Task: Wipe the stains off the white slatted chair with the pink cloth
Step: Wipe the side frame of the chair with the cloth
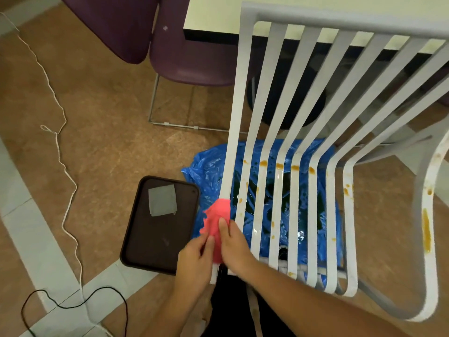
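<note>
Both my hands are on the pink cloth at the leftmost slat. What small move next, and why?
Probably slide the pink cloth rightward onto the neighbouring slats: orange stains dot them near the seat bend, while the leftmost slat above the cloth looks clean.

soft even indoor light, no hard shadows. glare on the sheet [209,166] right of the right hand [234,243]. chair [340,19] top, far above it, blurred; edges bend.
</note>
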Action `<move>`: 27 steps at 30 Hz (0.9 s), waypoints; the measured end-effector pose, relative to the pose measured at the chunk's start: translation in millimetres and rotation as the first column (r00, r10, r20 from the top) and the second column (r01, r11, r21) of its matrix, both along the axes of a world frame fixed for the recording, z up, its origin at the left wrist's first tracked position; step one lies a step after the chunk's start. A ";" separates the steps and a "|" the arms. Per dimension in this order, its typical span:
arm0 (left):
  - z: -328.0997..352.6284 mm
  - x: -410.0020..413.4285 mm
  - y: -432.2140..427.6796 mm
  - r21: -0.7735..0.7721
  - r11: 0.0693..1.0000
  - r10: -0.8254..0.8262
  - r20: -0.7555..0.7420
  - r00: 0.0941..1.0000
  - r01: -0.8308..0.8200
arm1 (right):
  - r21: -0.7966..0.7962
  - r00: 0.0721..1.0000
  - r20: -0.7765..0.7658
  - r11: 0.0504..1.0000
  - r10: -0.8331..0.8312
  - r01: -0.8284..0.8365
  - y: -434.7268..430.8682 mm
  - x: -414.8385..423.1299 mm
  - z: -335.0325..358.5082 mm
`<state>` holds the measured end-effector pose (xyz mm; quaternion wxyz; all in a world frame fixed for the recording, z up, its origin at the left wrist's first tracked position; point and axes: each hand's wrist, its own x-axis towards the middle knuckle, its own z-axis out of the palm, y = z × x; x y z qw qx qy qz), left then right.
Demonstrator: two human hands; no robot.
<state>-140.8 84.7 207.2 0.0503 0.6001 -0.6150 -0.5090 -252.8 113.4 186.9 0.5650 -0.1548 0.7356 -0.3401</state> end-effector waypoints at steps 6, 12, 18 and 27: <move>12.4 -33.1 -23.1 0.070 0.983 0.173 -0.090 0.981 -0.167 | -0.069 0.998 0.041 0.996 -0.054 0.057 -84.8 -60.3 -9.6; -11.9 -7.3 11.1 0.248 0.967 0.058 -0.016 0.998 -0.052 | -0.190 0.984 -0.059 0.970 -0.165 0.152 -193.2 -133.1 0.4; -28.5 1.6 26.8 0.373 0.917 0.178 -0.078 0.981 -0.137 | -0.182 0.976 -0.102 0.968 -0.194 0.173 -173.3 -119.5 -4.5; -29.8 0.2 30.0 0.353 0.881 0.331 0.010 0.943 -0.314 | -0.083 0.978 0.155 0.985 -0.137 0.151 -9.7 -3.1 -10.7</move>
